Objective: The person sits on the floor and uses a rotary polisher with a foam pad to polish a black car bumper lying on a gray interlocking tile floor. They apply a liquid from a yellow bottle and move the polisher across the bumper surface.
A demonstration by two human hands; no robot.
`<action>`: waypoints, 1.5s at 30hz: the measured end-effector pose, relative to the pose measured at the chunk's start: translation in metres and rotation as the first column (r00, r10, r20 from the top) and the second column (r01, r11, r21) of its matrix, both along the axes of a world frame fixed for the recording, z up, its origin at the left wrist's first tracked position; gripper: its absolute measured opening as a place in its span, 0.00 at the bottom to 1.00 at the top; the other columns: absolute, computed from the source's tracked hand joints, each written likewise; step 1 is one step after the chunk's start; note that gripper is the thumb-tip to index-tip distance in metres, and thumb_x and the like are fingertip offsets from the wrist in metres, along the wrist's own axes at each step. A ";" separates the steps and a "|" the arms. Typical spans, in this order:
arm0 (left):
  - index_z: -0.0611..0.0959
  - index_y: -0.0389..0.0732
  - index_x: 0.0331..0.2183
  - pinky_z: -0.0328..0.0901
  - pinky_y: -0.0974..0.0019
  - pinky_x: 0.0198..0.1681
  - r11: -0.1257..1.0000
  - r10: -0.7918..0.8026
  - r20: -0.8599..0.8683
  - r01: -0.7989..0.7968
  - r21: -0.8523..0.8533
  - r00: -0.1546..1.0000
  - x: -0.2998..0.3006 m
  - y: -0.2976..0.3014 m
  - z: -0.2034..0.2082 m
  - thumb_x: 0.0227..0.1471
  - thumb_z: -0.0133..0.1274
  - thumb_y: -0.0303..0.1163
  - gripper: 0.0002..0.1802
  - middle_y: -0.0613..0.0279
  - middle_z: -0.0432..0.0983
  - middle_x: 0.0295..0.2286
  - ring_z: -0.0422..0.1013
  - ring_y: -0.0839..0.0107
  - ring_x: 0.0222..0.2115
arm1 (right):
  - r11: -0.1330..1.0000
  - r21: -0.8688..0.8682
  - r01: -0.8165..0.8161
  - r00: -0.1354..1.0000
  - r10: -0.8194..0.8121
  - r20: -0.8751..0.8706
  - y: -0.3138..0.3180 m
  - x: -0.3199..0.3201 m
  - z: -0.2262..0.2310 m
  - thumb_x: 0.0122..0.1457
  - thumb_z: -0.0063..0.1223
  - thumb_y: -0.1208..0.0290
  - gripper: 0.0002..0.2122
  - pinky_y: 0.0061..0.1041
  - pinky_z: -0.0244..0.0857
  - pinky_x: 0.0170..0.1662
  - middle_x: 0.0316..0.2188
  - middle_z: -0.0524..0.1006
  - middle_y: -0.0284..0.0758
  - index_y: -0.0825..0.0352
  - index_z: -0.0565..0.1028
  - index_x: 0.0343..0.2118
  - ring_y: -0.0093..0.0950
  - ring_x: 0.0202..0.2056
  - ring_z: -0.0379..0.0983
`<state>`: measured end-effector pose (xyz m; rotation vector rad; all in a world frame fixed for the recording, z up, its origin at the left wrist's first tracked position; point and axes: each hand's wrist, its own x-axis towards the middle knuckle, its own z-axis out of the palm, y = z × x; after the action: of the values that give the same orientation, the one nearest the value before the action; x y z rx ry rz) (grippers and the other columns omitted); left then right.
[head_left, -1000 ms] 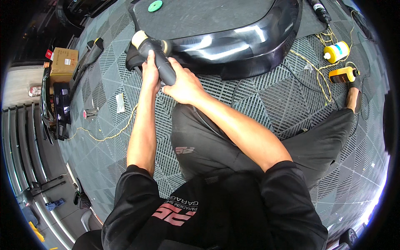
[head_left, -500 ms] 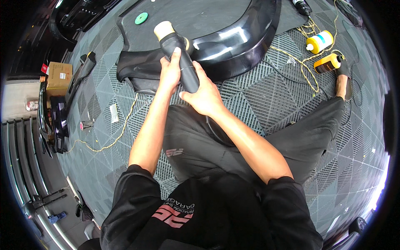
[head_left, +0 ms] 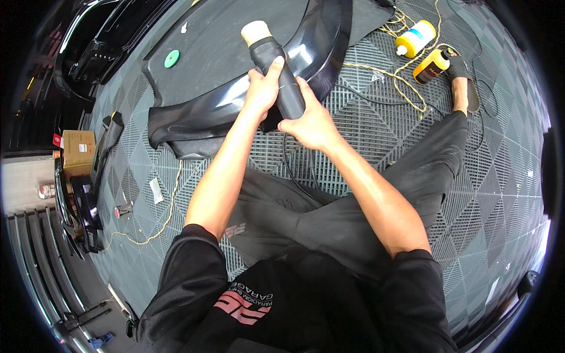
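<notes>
My two hands hold a black polisher (head_left: 288,91) with a pale yellow foam pad (head_left: 255,31) at its far end. My left hand (head_left: 263,88) is closed around the body just behind the head, thumb on top. My right hand (head_left: 316,122) grips the near end. The polisher is tilted over a glossy black curved car body panel (head_left: 226,109); whether the pad touches the panel cannot be made out. Beneath that panel lies a dark mat (head_left: 206,67). A black power cord (head_left: 287,162) trails from the near end of the tool between my legs.
A green round pad (head_left: 171,59) lies on the mat. Two yellow bottles, one with a white cap (head_left: 416,38) and one with a black cap (head_left: 431,66), are by my right foot. A yellow cord (head_left: 405,88) winds across the grey floor tiles (head_left: 371,132). A cardboard box (head_left: 78,147) stands at left.
The view has shifted, so the panel, mat and bottles appear further left. The polisher and both my hands now sit further right in the picture, over the panel. Both grips are unchanged.
</notes>
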<state>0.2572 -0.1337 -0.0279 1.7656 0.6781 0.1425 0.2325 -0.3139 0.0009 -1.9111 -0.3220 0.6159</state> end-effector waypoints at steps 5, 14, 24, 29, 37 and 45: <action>0.54 0.14 0.62 0.71 0.57 0.56 0.998 -0.049 0.015 0.050 -0.032 0.999 0.042 -0.031 0.002 0.55 0.60 0.70 0.67 0.27 0.75 0.50 0.79 0.49 0.49 | 1.000 -0.027 0.015 0.999 -0.016 -0.036 -0.028 0.048 -0.008 0.40 0.70 0.69 0.56 0.32 0.71 0.58 0.59 0.75 0.51 0.62 0.53 0.77 0.38 0.55 0.78; 0.50 0.19 0.67 0.73 0.55 0.55 0.979 -0.078 0.170 0.107 -0.171 0.982 0.118 -0.090 0.013 0.51 0.70 0.59 0.68 0.30 0.72 0.53 0.77 0.52 0.51 | 0.965 0.261 0.030 0.991 0.006 -0.134 -0.066 0.149 -0.019 0.39 0.68 0.73 0.36 0.29 0.73 0.42 0.38 0.80 0.34 0.63 0.73 0.58 0.28 0.38 0.77; 0.69 0.22 0.55 0.78 0.59 0.42 0.964 -0.033 0.234 0.092 -0.248 0.972 0.174 -0.118 -0.016 0.52 0.71 0.52 0.47 0.40 0.81 0.43 0.82 0.59 0.38 | 0.942 0.328 0.068 0.971 0.013 -0.239 -0.081 0.197 -0.018 0.47 0.68 0.73 0.33 0.26 0.75 0.32 0.37 0.80 0.34 0.64 0.72 0.60 0.25 0.30 0.78; 0.69 0.23 0.56 0.75 0.55 0.50 0.970 -0.128 0.132 0.152 -0.191 0.983 0.155 -0.138 -0.027 0.50 0.72 0.52 0.50 0.38 0.79 0.48 0.80 0.55 0.45 | 0.919 0.350 0.180 0.923 -0.035 -0.384 -0.098 0.164 -0.031 0.51 0.64 0.74 0.24 0.30 0.77 0.29 0.35 0.80 0.38 0.65 0.71 0.53 0.28 0.26 0.79; 0.67 0.27 0.60 0.70 0.54 0.58 0.971 -0.174 0.084 0.185 -0.150 0.981 0.066 -0.138 -0.040 0.46 0.75 0.51 0.53 0.38 0.76 0.52 0.77 0.53 0.52 | 0.939 0.319 0.126 0.927 0.003 -0.376 -0.104 0.092 -0.055 0.46 0.64 0.81 0.27 0.30 0.77 0.35 0.33 0.80 0.35 0.66 0.69 0.51 0.30 0.30 0.79; 0.71 0.31 0.58 0.75 0.58 0.50 0.919 0.006 0.302 0.114 -0.377 0.953 -0.026 -0.106 -0.058 0.48 0.76 0.44 0.46 0.48 0.80 0.46 0.79 0.62 0.44 | 0.992 0.117 -0.056 0.979 0.078 -0.186 -0.072 0.034 -0.062 0.37 0.70 0.76 0.37 0.29 0.74 0.45 0.41 0.78 0.35 0.71 0.69 0.56 0.29 0.41 0.77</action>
<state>0.2309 -0.2402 -0.0861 1.3391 0.4018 0.2147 0.2662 -0.3856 -0.0607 -1.7253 -0.2926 0.8035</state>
